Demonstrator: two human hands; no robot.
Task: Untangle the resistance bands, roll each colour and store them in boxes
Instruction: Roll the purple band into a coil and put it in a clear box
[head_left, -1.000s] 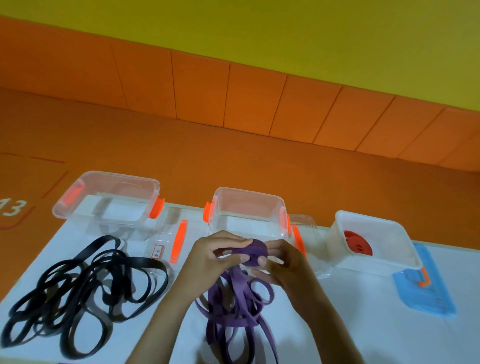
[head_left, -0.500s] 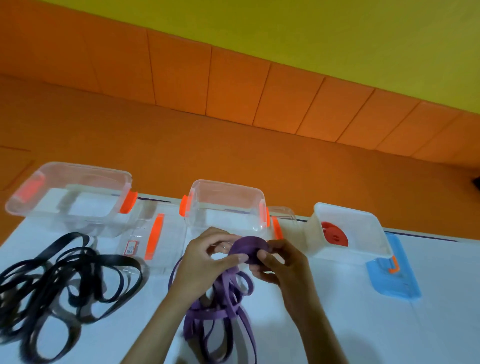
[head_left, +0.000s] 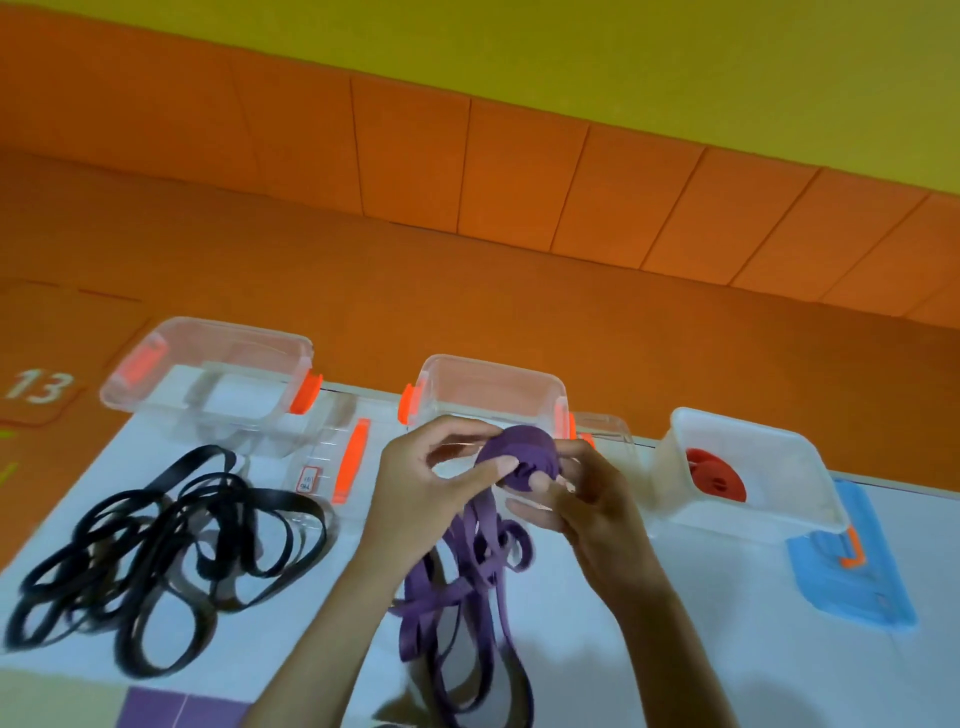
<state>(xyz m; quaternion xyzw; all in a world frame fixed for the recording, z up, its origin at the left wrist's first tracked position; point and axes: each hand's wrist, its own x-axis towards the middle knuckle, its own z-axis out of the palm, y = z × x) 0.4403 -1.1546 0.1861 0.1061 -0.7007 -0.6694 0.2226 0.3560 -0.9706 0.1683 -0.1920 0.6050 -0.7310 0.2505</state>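
A purple band roll (head_left: 519, 454) is held in the air above the white table (head_left: 701, 623), in front of the middle clear box (head_left: 488, 387). My left hand (head_left: 421, 483) pinches its left side and my right hand (head_left: 582, 493) grips its right side. Loose purple band (head_left: 467, 587) hangs from the roll and lies in loops on the table between my forearms. A tangle of black bands (head_left: 156, 540) lies at the left. An empty clear box (head_left: 208, 379) stands at the back left. A white box (head_left: 748, 473) at the right holds a red band roll (head_left: 714, 475).
A clear lid with an orange clip (head_left: 337, 462) lies between the two clear boxes. A blue lid (head_left: 852, 561) rests to the right of the white box. Beyond the table's far edge is an orange floor (head_left: 467, 291) and wall.
The view has swung and tilted, so the boxes sit further right. Both hands still hold the purple roll and have turned it slightly; the loose band has shifted under it.
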